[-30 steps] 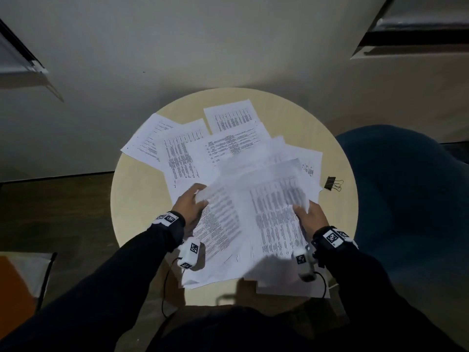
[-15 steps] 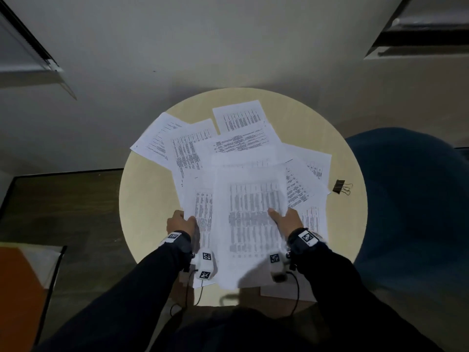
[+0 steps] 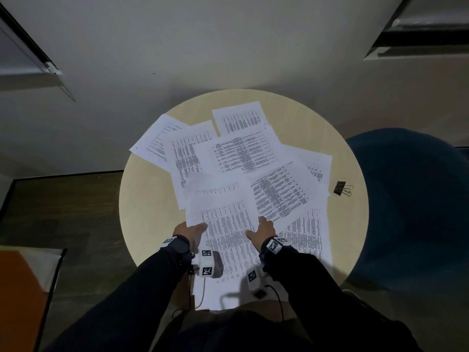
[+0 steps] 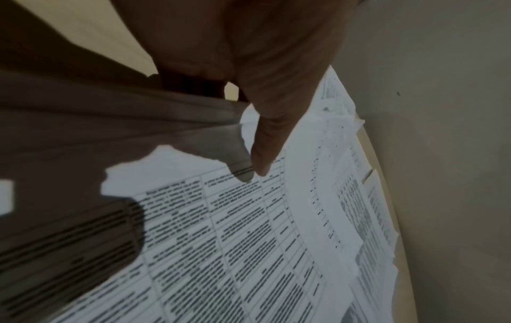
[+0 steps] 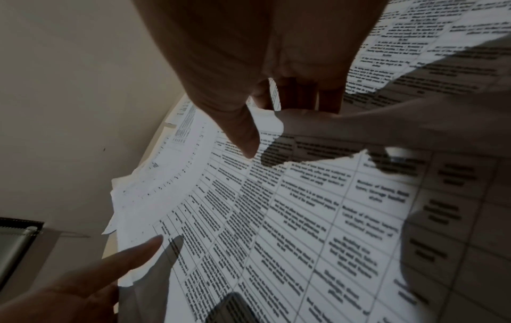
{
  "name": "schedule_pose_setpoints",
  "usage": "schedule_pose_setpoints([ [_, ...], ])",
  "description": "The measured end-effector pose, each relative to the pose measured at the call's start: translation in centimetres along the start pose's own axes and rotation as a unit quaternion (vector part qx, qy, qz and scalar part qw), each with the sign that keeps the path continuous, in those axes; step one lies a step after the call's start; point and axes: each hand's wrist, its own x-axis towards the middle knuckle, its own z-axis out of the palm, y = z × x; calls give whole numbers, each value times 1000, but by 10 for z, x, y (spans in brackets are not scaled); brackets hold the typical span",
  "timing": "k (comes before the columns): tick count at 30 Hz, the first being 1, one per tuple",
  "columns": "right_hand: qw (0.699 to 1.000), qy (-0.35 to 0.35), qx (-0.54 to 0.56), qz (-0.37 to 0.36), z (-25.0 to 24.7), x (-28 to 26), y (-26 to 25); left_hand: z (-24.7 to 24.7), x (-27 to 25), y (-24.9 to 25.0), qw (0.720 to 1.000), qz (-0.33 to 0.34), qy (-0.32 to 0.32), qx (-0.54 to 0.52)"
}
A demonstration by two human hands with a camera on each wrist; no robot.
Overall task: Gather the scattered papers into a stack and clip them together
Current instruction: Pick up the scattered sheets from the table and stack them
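Several printed papers (image 3: 241,153) lie fanned and overlapping across the round pale table (image 3: 142,199). Nearest me is a partly squared pile (image 3: 228,240) that overhangs the table's front edge. My left hand (image 3: 195,228) pinches its left edge: in the left wrist view the thumb (image 4: 262,161) lies on top and the fingers are tucked under the sheets. My right hand (image 3: 261,226) pinches the right edge the same way, thumb (image 5: 246,139) on the print, fingers hidden beneath. A black binder clip (image 3: 341,188) lies alone on the table at the right, well away from both hands.
A dark blue chair (image 3: 411,207) stands close against the table's right side. The floor to the left is dark, with an orange-and-white object (image 3: 22,283) at the lower left. A pale wall rises just behind the table.
The sheets held up and apart a second ago now lie flat on the near pile. Both hands have come closer together, one at each side edge of the pile.
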Motion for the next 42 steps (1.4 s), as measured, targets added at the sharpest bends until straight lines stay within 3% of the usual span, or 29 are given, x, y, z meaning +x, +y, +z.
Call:
schedule_pose_setpoints([
  [3,1000,-27,2,-9,0,-2,0,10,-7,3,999,51,4,12],
  [6,999,-38,19,-17,-2,1,4,16,-18,5,994,90,-27,-57],
  [9,995,-28,87,-34,-9,5,10,9,-34,13,988,154,-25,2],
  [13,960,-26,270,-75,-22,7,17,-10,-51,29,971,227,-71,35],
  [16,935,-51,336,-98,-30,4,12,-16,-67,46,956,275,-90,33],
  [23,878,88,424,-202,-69,-43,-43,-24,-87,91,933,358,-33,-29],
  [26,855,119,459,-211,-80,-60,-55,-25,-96,103,916,398,-30,-38],
  [31,866,115,423,-239,-81,-79,-58,-26,-111,103,907,415,-37,-61],
  [38,832,166,469,-244,-88,-87,-67,-22,-130,113,888,422,-94,-157],
  [42,840,180,462,-219,-84,-87,-70,-19,-144,122,863,449,-79,-216],
])
